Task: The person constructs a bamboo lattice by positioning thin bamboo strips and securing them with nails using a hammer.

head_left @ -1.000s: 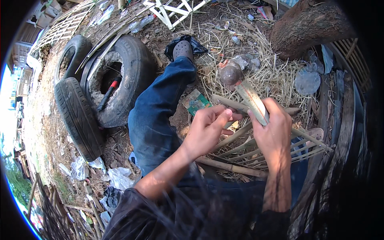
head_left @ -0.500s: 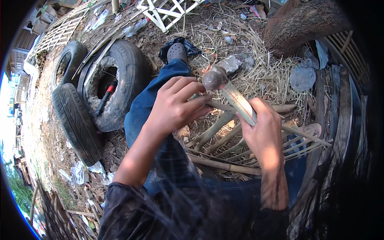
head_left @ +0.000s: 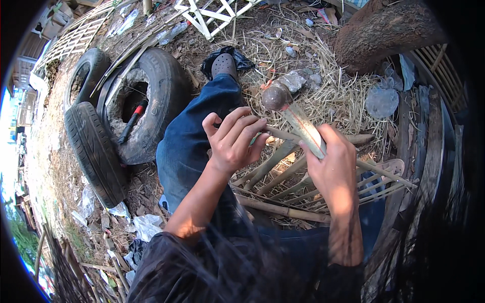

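Note:
My right hand [head_left: 331, 159] is closed round the pale flat handle [head_left: 303, 129] of a hammer-like tool. Its rounded grey-brown head [head_left: 276, 97] points up and away from me. Left of it, my left hand [head_left: 233, 137] has its thumb and fingertips at the end of a thin bamboo stick [head_left: 281, 133], which passes behind the handle. The other fingers are loosely bent. Below both hands, a bamboo lattice frame [head_left: 283, 188] with spread slats lies across my legs. A thicker bamboo pole [head_left: 285, 209] forms its near edge.
Worn tyres [head_left: 161, 106] stand at the left, one with a black-and-red handled tool [head_left: 134, 121] in its hollow. My shoe [head_left: 224, 65] rests on the ground ahead. Straw [head_left: 323, 96], a clear plastic piece [head_left: 381, 99] and a thick trunk [head_left: 389, 33] are at the right. White lattice [head_left: 212, 17] lies far ahead.
My left hand has turned and drawn slightly down, its fingers lifting and spreading more. The tool's head has shifted a little to the right. My right hand keeps its grip.

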`<state>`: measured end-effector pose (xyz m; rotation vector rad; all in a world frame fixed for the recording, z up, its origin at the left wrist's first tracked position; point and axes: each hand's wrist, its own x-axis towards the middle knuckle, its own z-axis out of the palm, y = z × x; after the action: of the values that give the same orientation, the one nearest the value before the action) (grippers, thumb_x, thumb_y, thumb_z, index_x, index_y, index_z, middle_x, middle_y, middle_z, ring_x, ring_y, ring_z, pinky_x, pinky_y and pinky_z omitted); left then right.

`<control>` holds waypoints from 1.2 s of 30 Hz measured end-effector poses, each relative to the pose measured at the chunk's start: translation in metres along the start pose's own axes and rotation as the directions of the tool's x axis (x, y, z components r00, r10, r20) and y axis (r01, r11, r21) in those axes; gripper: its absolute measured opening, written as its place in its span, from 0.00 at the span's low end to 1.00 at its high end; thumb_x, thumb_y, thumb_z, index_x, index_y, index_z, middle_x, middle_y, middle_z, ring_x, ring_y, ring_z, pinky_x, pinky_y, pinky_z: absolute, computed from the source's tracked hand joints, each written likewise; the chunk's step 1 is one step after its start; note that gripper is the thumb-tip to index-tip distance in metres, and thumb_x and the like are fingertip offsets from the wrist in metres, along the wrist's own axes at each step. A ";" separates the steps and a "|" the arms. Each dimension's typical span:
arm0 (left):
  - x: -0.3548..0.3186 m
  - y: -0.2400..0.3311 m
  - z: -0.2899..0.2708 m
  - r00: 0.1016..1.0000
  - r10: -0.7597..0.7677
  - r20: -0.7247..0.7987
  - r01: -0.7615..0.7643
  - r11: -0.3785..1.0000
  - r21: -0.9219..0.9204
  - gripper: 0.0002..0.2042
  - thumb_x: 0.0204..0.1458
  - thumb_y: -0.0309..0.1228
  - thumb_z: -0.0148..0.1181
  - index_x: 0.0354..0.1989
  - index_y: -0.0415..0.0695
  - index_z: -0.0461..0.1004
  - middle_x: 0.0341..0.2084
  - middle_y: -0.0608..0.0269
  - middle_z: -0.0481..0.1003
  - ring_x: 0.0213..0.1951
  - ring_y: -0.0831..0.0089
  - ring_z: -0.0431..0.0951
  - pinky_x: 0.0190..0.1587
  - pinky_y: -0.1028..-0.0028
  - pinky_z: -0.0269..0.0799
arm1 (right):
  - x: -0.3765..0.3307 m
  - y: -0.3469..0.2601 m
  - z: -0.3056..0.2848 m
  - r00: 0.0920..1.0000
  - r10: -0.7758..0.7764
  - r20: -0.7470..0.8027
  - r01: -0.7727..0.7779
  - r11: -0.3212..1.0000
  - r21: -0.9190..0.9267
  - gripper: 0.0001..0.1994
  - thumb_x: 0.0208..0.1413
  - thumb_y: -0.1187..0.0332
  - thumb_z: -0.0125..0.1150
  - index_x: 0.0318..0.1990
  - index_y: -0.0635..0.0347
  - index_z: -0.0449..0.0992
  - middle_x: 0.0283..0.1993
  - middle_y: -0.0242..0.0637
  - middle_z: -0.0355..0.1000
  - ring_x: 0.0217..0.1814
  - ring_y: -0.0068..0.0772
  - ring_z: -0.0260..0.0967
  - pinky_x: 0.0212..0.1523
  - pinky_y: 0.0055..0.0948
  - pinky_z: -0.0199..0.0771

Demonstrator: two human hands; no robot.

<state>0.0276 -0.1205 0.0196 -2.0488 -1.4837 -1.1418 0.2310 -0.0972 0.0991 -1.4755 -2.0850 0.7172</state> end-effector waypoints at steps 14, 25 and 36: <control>-0.008 -0.005 -0.009 0.996 -0.071 -0.045 0.067 0.994 -0.086 0.09 0.34 0.29 0.73 0.24 0.48 0.77 0.24 0.67 0.69 0.34 0.64 0.67 0.41 0.66 0.58 | 0.003 0.002 -0.001 0.998 0.053 0.019 -0.054 0.998 0.041 0.09 0.46 0.75 0.65 0.35 0.67 0.72 0.33 0.49 0.72 0.39 0.56 0.70 0.39 0.45 0.68; -0.017 0.038 -0.017 0.587 -0.732 0.347 0.772 0.377 -0.511 0.09 0.59 0.26 0.50 0.25 0.40 0.69 0.23 0.67 0.67 0.32 0.76 0.63 0.38 0.76 0.57 | 0.000 0.001 -0.001 1.000 0.012 0.014 -0.012 1.000 0.008 0.10 0.47 0.74 0.65 0.35 0.66 0.72 0.33 0.49 0.72 0.39 0.55 0.70 0.39 0.45 0.68; -0.013 0.068 -0.015 0.473 -0.617 0.629 0.714 -0.150 -0.684 0.12 0.65 0.31 0.46 0.34 0.38 0.73 0.22 0.71 0.67 0.27 0.85 0.63 0.33 0.81 0.59 | -0.005 0.003 -0.006 1.000 0.010 -0.011 -0.010 1.000 -0.007 0.11 0.46 0.75 0.66 0.35 0.65 0.71 0.32 0.47 0.71 0.38 0.55 0.70 0.38 0.45 0.67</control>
<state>0.0817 -0.1648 0.0301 -1.5952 -2.4448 -3.0599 0.2386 -0.0997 0.1015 -1.4916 -2.0757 0.7046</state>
